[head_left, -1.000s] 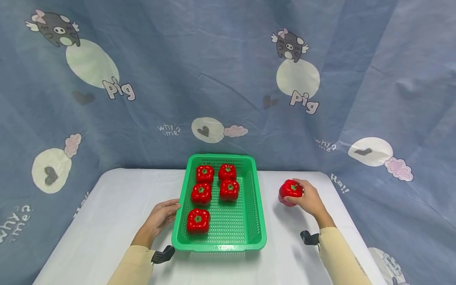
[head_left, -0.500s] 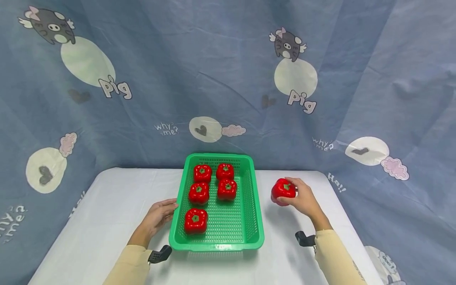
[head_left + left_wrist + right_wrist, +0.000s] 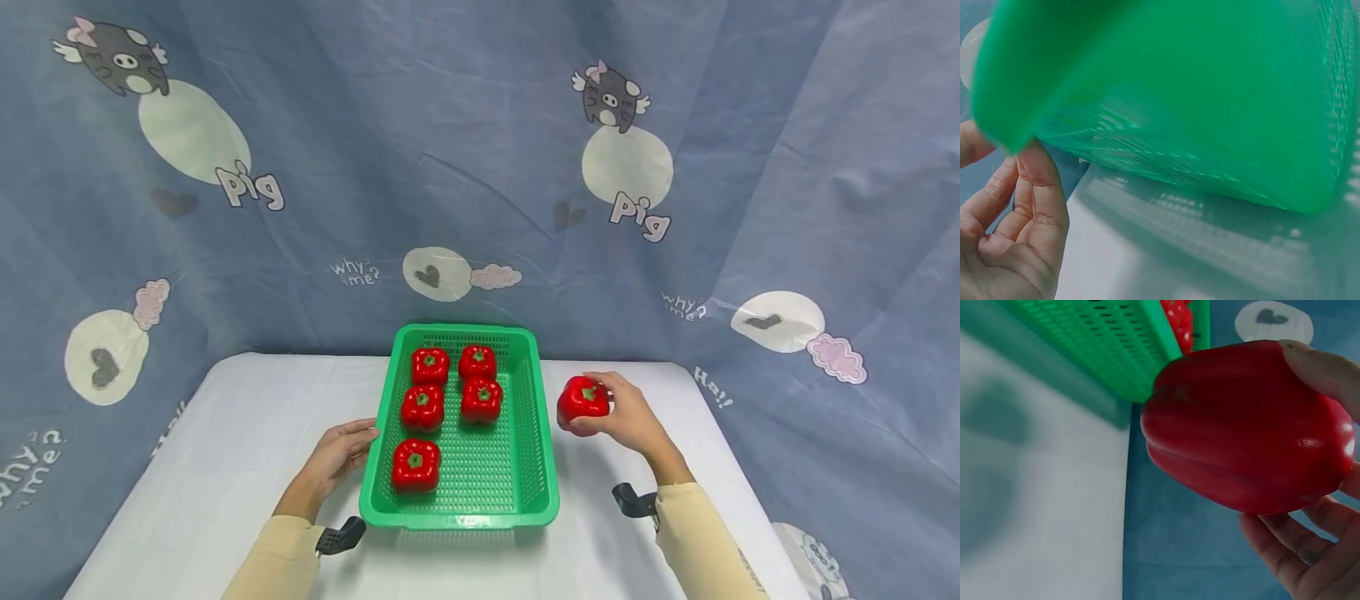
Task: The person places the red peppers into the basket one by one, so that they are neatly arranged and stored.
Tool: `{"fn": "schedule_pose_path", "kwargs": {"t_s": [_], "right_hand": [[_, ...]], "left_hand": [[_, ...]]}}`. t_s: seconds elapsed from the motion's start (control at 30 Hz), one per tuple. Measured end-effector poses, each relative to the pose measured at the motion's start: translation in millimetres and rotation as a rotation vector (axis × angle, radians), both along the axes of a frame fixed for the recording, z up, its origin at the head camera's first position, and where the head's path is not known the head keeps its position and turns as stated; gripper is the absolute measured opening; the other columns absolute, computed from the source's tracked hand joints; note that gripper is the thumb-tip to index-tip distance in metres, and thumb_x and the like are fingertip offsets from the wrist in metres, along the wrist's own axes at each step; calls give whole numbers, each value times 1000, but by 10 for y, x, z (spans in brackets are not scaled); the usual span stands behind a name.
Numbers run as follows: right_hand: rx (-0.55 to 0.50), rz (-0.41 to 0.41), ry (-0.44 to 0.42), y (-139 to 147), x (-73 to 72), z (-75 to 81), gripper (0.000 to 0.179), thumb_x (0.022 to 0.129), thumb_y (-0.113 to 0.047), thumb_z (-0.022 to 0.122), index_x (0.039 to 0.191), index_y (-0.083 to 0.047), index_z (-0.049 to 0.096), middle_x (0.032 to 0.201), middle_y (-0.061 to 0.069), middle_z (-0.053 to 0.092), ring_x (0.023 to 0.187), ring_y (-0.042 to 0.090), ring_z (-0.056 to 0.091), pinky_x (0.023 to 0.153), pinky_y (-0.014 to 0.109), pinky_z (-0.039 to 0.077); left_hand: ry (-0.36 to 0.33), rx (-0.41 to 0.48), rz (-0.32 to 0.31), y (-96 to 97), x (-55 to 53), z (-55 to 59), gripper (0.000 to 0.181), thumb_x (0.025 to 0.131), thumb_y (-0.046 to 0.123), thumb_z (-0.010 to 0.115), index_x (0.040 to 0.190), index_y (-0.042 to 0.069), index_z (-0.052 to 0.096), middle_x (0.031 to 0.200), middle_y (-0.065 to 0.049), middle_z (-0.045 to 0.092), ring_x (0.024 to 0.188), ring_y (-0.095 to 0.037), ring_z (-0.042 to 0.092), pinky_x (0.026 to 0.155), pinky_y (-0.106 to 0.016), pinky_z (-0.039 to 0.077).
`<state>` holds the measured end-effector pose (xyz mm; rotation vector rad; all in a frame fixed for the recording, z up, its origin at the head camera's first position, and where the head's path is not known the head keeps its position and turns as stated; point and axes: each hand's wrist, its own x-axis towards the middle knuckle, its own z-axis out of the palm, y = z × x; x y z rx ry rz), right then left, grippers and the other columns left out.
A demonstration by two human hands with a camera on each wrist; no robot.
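My right hand (image 3: 630,417) grips a red bell pepper (image 3: 582,403) to the right of the basket. Its thumb and fingers lie on opposite sides of the pepper (image 3: 1241,428) in the right wrist view. The green stem faces up in the head view. Beside the left side of the green plastic basket (image 3: 375,467), my left hand (image 3: 337,458) touches the rim with its fingertips. The left wrist view shows its fingers (image 3: 1047,194) fairly straight, with the tips partly hidden by the basket rim (image 3: 1007,119). Several red bell peppers (image 3: 416,467) stand stem-up inside the basket.
The basket stands on a table with a white cover (image 3: 262,417). A blue printed curtain (image 3: 480,192) hangs behind the table and down its sides. Inside the basket, the bare mesh floor (image 3: 480,475) shows at the front right.
My right hand has carried the bell pepper left, closer to the basket's right side. The left hand stays at the basket's left rim, and the peppers inside keep their places.
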<state>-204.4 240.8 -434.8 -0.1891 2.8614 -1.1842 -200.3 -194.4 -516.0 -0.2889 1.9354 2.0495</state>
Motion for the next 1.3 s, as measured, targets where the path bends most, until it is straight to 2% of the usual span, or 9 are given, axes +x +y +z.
{"fn": "schedule_pose_path", "kwargs": {"t_s": [0.37,0.63,0.93,1.3], "right_hand": [[-23,83,-4,-117,-34,61,76,66,-15,88,134,-5,52,130,16,53,117,39,49,80,46,57],[-41,143,5,-187,-54,95,74,64,-15,89,129,-4,55,123,13,57,111,35,53,78,42,57],[26,218,20,-273,-79,190,74,63,-13,88,129,-2,56,120,13,57,110,34,53,80,43,57],[19,293,24,-406,-133,220,71,61,-12,88,124,-1,58,116,12,59,107,32,56,80,42,57]], "left_hand": [[7,-20,-12,-10,13,-4,51,94,13,60,135,-13,43,108,-4,69,90,-8,66,81,-24,55],[5,-24,-1,-15,20,-5,49,94,12,60,134,-12,44,108,-4,69,90,-7,66,81,-24,55],[-7,-15,2,-9,5,-19,50,93,12,61,134,-12,45,110,-7,69,91,-9,67,81,-26,55],[13,-9,-15,-18,1,-10,51,94,13,60,135,-13,43,110,-6,69,91,-9,67,82,-25,55]]}}
